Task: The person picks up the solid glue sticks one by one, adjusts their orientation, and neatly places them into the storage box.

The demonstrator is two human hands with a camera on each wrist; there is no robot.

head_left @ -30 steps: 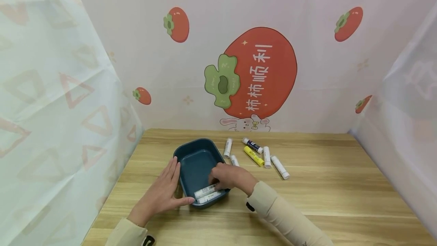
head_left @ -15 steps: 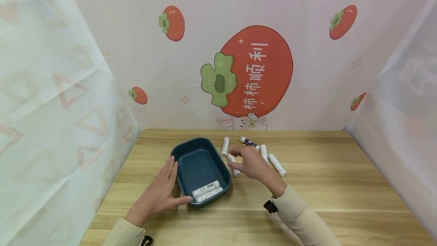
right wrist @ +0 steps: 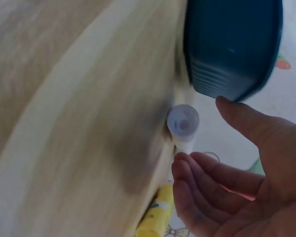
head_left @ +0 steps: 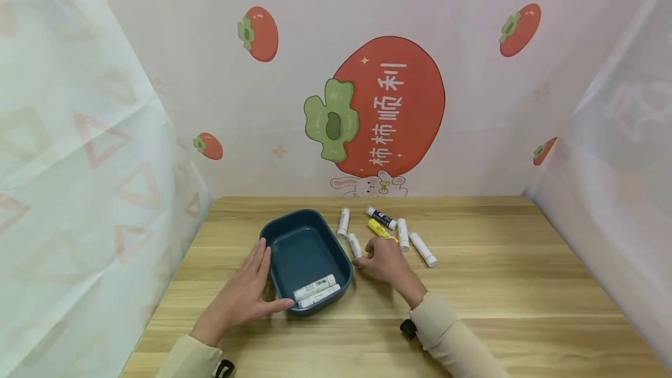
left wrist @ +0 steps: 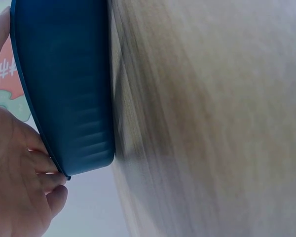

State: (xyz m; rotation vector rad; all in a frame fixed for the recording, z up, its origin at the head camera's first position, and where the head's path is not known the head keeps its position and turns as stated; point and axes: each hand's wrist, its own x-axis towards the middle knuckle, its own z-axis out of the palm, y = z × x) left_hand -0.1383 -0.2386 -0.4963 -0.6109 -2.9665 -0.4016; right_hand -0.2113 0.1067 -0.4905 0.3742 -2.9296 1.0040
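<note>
Straight fingers of my left hand (head_left: 241, 293) rest along the left rim of a dark blue bin (head_left: 301, 252); its thumb touches the near corner. Inside, two white glue sticks (head_left: 315, 288) lie side by side at the near end. My right hand (head_left: 389, 264) is just right of the bin, at the near end of a white glue stick (head_left: 353, 242) on the table. In the right wrist view, thumb and fingers stand apart on either side of that stick's translucent cap (right wrist: 183, 121); I see no grip on it.
Several more glue sticks lie behind and to the right: a white one (head_left: 343, 223), a dark blue one (head_left: 381, 217), a yellow one (head_left: 380, 228) partly behind the right hand, and two white ones (head_left: 403, 234). A printed sheet (head_left: 294, 109) hangs behind the wooden table (head_left: 504, 273).
My right hand has left the bin's inside, passed over the glue sticks on the right and come down by the nearest white one. The left hand stays on the bin.
</note>
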